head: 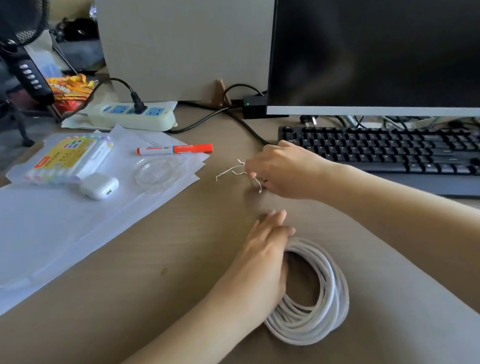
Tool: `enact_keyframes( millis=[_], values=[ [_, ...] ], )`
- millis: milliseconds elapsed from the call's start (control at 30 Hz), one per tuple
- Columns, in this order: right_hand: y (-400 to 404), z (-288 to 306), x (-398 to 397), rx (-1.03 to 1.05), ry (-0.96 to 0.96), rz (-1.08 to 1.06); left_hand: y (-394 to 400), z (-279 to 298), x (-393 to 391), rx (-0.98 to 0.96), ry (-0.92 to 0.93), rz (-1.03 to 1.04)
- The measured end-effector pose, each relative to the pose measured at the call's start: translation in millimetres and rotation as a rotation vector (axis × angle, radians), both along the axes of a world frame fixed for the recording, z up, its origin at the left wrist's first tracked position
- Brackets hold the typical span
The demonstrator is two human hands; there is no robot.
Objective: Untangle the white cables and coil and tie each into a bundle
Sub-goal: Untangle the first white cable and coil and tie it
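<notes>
Coiled white cable point(308, 295) flat on the desk point(182, 268) in front of the keyboard point(398, 151), left hand point(267, 244) pressing its left edge with straight fingers, right hand point(282, 171) pinching thin twist ties point(232, 172) just beside the keyboard

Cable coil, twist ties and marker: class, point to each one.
Cable coil point(329, 294): head view, right side of the loops.
Twist ties point(228, 172): head view, left strand.
Marker point(176, 149): head view, mid barrel.
</notes>
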State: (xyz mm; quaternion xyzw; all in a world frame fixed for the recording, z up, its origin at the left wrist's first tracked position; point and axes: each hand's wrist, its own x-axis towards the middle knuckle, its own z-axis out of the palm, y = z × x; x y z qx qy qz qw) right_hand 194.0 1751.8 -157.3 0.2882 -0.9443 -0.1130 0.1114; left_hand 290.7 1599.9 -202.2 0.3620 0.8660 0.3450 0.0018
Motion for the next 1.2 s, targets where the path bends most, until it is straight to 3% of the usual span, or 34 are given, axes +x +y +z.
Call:
enact_keyframes(
  millis=[100,167,267,367,433,533,600,733,933,1000,1200],
  values=[
    [0,0,-5,-0.003,0.055,0.288,0,1,1,0.002,-0.003,-0.012],
    [4,-4,-6,-0.022,0.065,0.366,0,1,1,-0.006,0.004,-0.026],
    [-3,9,9,-0.218,-0.026,0.218,-2,5,5,0.022,0.014,-0.028],
    [-5,43,52,-0.722,-0.082,-0.002,-4,3,8,0.006,0.059,-0.009],
    [-4,64,100,-0.952,-0.159,-0.082,-1,-1,9,-0.042,0.109,0.051],
    [-7,61,168,-1.043,-0.209,-0.138,5,-4,11,-0.058,0.185,0.223],
    [-12,39,189,-1.086,-0.273,-0.248,7,8,14,-0.160,0.107,0.292],
    [-19,0,195,-1.226,-0.353,-0.368,3,20,17,-0.367,0.093,0.299],
    [-22,3,193,-1.600,-0.450,-0.170,0,26,16,-0.439,0.182,0.241],
    [-20,1,191,-1.573,-0.421,-0.175,-6,31,13,-0.396,0.227,0.214],
    [-21,-16,187,-1.241,-0.203,-0.278,-10,31,14,-0.036,-0.031,0.140]
  ],
)
